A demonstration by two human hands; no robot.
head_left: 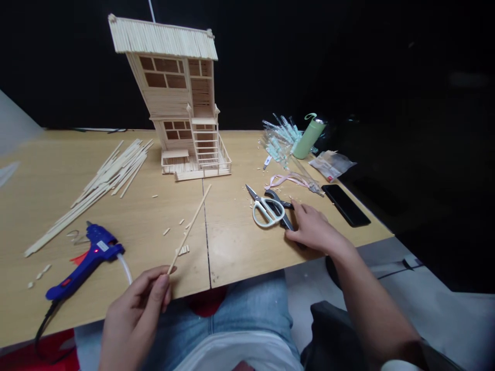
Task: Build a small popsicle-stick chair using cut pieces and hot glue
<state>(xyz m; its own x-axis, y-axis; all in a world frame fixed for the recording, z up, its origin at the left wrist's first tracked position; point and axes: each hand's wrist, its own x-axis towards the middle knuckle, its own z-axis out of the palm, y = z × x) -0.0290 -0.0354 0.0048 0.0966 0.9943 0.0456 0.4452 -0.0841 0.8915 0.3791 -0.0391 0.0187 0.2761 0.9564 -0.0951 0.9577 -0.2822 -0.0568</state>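
On the wooden surface (240, 247), a loose heap of thin sticks (100, 185) lies far left, with a blue glue gun (87, 260) nearer. The left hand (135, 314) at the near edge pinches the near end of a single long stick (190, 229), which slants away toward the stick-built model house (180, 100). Right of centre lie white-handled scissors (265, 210); the right hand (313, 229) rests, fingers loosely spread, on dark-handled cutters (280, 208), with a green bottle (308, 138) and a black phone (346, 205) farther right.
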